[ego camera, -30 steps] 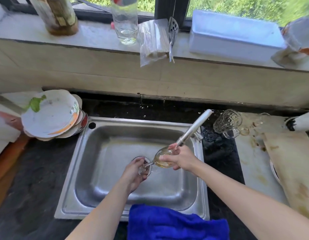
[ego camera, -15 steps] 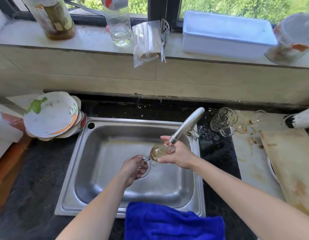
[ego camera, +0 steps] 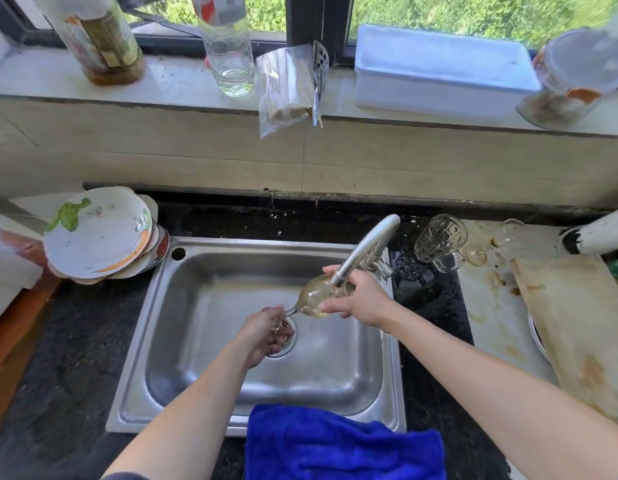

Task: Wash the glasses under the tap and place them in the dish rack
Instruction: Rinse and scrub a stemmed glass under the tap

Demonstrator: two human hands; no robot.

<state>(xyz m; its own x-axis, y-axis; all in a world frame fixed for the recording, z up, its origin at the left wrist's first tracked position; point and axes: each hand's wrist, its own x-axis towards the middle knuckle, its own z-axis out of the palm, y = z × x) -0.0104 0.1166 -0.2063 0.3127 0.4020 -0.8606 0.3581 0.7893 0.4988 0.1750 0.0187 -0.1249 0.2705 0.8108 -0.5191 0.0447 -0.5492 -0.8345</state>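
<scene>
**Over the sink: wine glass at the spout**

Over the sink (ego camera: 183, 341), near its back right corner, the wine glass (ego camera: 312, 296) lies almost on its side with its mouth up against the tap (ego camera: 361, 252). The right hand (ego camera: 361, 299) has its grip wrapped round the bowl; the left hand (ego camera: 262, 334) has its grip pinched shut on the stem and foot, above the drain. Whether water runs, I cannot tell. The rinsing step looks to be in hand. Next, I judge, the glass needs turning under the spout, then emptying. Two more glasses (ego camera: 440, 242) wait on the table just right of the tap. No dish rack is plainly visible.
</scene>
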